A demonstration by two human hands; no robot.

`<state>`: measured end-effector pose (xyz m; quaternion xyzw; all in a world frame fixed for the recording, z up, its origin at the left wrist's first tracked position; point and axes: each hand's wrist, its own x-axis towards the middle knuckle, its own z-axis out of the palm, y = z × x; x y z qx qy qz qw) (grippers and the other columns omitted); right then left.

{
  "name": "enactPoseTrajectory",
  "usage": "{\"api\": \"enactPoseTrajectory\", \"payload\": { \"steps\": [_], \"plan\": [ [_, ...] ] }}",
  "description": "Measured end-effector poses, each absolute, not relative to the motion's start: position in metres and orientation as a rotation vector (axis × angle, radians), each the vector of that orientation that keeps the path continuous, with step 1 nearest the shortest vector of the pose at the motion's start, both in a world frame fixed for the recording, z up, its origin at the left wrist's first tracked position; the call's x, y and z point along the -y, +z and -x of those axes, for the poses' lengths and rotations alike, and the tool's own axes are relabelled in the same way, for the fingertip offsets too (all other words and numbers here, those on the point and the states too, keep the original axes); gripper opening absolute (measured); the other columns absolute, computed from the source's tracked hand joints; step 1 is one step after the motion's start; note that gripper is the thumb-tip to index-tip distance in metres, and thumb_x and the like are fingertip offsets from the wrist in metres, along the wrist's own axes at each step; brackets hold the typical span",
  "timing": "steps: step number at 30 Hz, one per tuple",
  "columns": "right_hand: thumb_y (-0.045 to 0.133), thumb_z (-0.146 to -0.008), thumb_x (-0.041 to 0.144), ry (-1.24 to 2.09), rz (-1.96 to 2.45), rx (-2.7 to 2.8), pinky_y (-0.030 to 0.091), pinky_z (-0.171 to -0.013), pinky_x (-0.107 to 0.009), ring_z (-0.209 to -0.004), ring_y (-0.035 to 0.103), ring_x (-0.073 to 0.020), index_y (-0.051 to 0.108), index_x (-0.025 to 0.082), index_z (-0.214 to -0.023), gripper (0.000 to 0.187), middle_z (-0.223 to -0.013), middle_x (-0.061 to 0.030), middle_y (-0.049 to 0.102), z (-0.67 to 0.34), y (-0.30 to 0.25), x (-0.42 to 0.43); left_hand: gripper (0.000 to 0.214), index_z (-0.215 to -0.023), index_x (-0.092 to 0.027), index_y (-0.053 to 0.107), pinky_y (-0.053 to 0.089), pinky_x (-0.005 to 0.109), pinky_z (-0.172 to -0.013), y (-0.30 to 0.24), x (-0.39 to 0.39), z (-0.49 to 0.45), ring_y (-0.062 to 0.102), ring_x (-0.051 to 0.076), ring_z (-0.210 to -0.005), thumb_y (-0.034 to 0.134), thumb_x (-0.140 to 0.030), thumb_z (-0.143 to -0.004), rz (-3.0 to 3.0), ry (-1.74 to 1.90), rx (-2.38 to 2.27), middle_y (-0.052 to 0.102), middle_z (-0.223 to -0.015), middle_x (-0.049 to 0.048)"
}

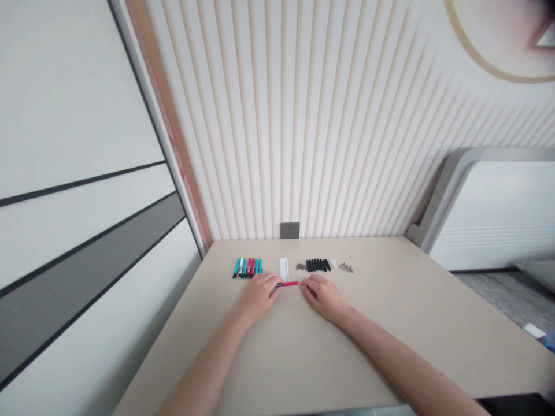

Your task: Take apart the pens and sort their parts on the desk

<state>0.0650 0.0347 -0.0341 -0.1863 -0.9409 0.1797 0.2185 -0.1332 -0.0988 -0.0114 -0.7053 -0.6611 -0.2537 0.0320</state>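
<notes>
In my left hand (261, 289) is a slim pen barrel (290, 283), its pinkish-red end pointing right and its dark part between my fingers. Close to the red end, my right hand (319, 290) rests on the table with its fingers drawn together; whatever they pinch is too small to make out. Behind my left hand lies a row of teal, white and red pen barrels (247, 267) with black ends. Several thin white refills (283, 269) lie behind the held barrel. Beyond my right hand are a row of black grips (318, 264) and small grey pieces (300, 267).
Small white pieces (333, 263) and little metallic tips (346, 267) lie at the right end of the row. The beige table (277, 358) meets a ribbed wall with a dark socket (290, 230). A cabinet (87, 242) stands left, a headboard (507, 208) right.
</notes>
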Motion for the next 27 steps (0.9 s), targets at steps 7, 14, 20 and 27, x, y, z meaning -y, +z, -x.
{"api": "enactPoseTrajectory", "payload": {
  "steps": [7,14,20,27],
  "plan": [
    [0.042,-0.096,0.021,0.109,0.741,2.664,0.04,-0.081,-0.03,-0.09,0.056,-0.0201,0.066,0.021,-0.107,0.026,-0.096,-0.0087,0.06,-0.04,-0.033,-0.05,0.014,-0.1,-0.021,0.066,0.047,0.034,-0.085,-0.015,0.098,0.136,0.062,0.02,-0.094,0.054,-0.022,-0.093,2.144,-0.814,2.093,0.068,-0.096,0.004],
    [0.045,-0.095,0.023,0.063,0.761,2.639,0.035,-0.085,-0.034,-0.095,0.052,-0.0228,0.066,0.022,-0.106,0.024,-0.1,-0.0099,0.057,-0.029,-0.031,-0.052,0.016,-0.101,-0.022,0.066,0.047,0.035,-0.085,-0.016,0.097,0.137,0.061,0.02,-0.095,0.053,-0.023,-0.093,2.174,-0.812,2.091,0.069,-0.097,0.005],
    [0.045,-0.094,0.019,0.027,0.857,2.538,0.034,-0.086,-0.037,-0.1,0.05,-0.0255,0.067,0.024,-0.109,0.027,-0.106,-0.0114,0.058,-0.052,-0.028,-0.064,0.014,-0.099,-0.022,0.066,0.045,0.035,-0.085,-0.015,0.097,0.135,0.062,0.02,-0.093,0.053,-0.024,-0.094,2.191,-0.79,2.079,0.069,-0.095,0.0034],
    [0.047,-0.095,0.029,-0.058,1.183,2.371,0.034,-0.086,-0.04,-0.1,0.048,-0.0268,0.071,0.022,-0.098,0.025,-0.109,-0.0126,0.059,-0.094,-0.03,-0.102,0.014,-0.101,-0.021,0.066,0.045,0.035,-0.086,-0.016,0.097,0.135,0.062,0.021,-0.094,0.053,-0.024,-0.094,2.194,-0.779,2.074,0.069,-0.096,0.0036]
  ]
}}
